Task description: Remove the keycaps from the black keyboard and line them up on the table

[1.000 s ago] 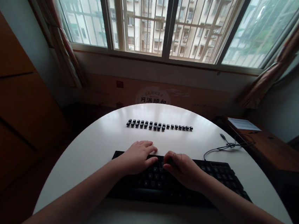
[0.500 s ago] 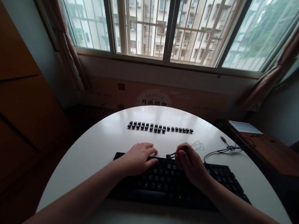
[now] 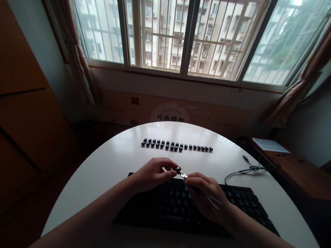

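Observation:
A black keyboard (image 3: 171, 218) lies on the white table under both my hands. Between thumb and fingertips, my left hand (image 3: 156, 173) pinches a small black keycap (image 3: 178, 170) above the keyboard's back edge. My right hand (image 3: 207, 194) is closed around a wire keycap puller (image 3: 183, 175), whose one end reaches the keycap. Thin wire loops of the puller stick out on the other side of that hand. The puller's grip is hidden in my fingers. Rows of loose black keycaps (image 3: 162, 144) stand farther back on the table.
The keyboard's cable (image 3: 250, 168) lies bunched on the right of the round white table (image 3: 100, 164), its USB plug toward the back. Beyond, a brown desk (image 3: 298, 168) holds a sheet of paper (image 3: 270, 145). A barred window is ahead.
My left hand has gone from resting with fingers spread at the keyboard's back edge to pinching the keycap. My right hand has turned, bringing the puller's end with the keycap toward the left hand.

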A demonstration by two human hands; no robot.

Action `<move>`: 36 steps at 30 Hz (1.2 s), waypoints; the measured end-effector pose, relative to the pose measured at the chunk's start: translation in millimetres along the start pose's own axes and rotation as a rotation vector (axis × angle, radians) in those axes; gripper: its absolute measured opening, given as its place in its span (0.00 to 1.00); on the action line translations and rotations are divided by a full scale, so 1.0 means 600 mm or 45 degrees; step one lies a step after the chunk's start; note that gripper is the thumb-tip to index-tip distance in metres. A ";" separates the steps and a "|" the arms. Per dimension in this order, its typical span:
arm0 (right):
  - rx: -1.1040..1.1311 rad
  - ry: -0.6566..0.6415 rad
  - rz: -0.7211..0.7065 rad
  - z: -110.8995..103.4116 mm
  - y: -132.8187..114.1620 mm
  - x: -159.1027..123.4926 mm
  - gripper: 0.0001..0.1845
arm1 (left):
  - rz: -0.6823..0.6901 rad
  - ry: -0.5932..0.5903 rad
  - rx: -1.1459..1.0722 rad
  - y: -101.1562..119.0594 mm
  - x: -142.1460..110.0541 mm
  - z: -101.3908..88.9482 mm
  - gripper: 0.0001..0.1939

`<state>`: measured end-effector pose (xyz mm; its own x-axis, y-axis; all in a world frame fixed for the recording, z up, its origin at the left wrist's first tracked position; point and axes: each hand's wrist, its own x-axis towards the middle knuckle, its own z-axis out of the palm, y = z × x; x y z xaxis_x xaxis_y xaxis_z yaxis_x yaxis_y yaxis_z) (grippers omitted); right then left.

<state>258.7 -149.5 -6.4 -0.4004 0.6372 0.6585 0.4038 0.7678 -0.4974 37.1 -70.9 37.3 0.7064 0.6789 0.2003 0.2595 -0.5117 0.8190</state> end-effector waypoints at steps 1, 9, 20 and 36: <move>-0.008 -0.019 -0.011 0.000 0.000 0.000 0.15 | -0.014 0.018 -0.002 -0.001 0.000 0.001 0.17; -0.016 -0.002 0.044 0.001 -0.009 0.003 0.15 | -0.024 0.043 0.082 -0.005 0.002 0.005 0.11; 0.192 0.098 0.193 -0.005 -0.012 -0.003 0.15 | -0.018 0.029 -0.057 -0.006 0.001 0.006 0.13; 0.630 0.329 0.396 -0.007 -0.001 0.015 0.22 | -0.113 -0.043 -0.352 -0.012 0.004 0.005 0.18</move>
<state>258.4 -144.8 2.2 -0.0897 0.8462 0.5253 0.0166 0.5287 -0.8487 38.7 -67.2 30.2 0.7116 0.6944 0.1067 0.1356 -0.2848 0.9489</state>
